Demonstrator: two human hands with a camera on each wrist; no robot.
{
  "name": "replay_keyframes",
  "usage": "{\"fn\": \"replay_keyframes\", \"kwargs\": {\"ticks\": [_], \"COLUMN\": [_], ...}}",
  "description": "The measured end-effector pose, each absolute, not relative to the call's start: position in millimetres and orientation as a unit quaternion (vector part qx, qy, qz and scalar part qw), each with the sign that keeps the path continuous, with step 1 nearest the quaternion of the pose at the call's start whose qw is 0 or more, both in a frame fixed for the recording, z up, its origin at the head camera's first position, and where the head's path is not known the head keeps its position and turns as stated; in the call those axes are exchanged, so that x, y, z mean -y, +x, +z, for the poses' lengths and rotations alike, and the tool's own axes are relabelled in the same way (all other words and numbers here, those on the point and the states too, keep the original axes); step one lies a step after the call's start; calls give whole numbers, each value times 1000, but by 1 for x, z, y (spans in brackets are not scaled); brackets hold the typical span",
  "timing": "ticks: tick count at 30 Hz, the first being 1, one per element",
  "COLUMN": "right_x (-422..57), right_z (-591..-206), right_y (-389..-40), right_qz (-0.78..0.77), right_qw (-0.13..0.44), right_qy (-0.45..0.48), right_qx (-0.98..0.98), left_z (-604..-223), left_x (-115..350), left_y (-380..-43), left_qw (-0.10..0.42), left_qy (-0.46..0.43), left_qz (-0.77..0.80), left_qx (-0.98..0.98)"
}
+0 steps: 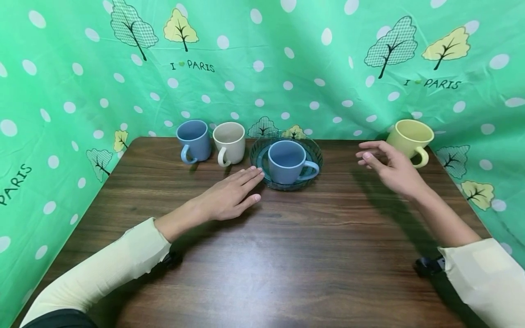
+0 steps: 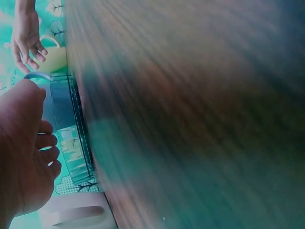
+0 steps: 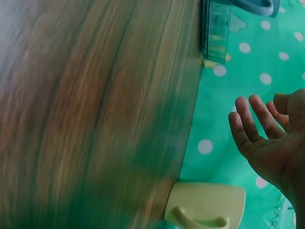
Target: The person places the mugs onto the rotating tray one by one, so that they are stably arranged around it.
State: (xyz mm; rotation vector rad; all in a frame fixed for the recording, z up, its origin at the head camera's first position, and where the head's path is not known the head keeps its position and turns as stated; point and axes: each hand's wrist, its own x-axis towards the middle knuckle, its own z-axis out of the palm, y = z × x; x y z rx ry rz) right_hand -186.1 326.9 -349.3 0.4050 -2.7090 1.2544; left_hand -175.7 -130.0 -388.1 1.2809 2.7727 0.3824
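Observation:
A blue mug (image 1: 286, 166) stands upright in a clear ribbed glass dish (image 1: 315, 150), its handle toward the right. My left hand (image 1: 234, 195) reaches over the table at the dish's left front with straight fingers and holds nothing; whether the fingertips touch the dish I cannot tell. Raised above the table, my right hand (image 1: 393, 167) has loosely bent fingers with nothing in them. Just behind it stands a yellow mug (image 1: 411, 136), partly covered by the hand; in the right wrist view a gap shows between the yellow mug (image 3: 207, 200) and the right hand (image 3: 271, 138).
Left of the dish, a white mug (image 1: 229, 141) and another blue mug (image 1: 194, 139) stand side by side near the back edge of the brown wooden table (image 1: 262, 269). A green dotted cloth (image 1: 311, 68) hangs behind the table and along its sides.

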Motion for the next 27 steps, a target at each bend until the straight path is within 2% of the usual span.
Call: {"fn": "replay_keyframes", "kwargs": {"ticks": [15,27], "right_x": [-365,-384], "right_z": [-354,-354], "right_y": [-186,-182], "right_qz": [373,390], "right_qw": [102,99], "right_qy": [34,-3], "right_qx": [921,915], "left_z": [-390,-390], "left_x": [125,119], "left_y": [-166,-159], "left_qw": [24,20], "left_qy": [443,463], "left_qz": [116,118], "left_qx": [-889,-878]}}
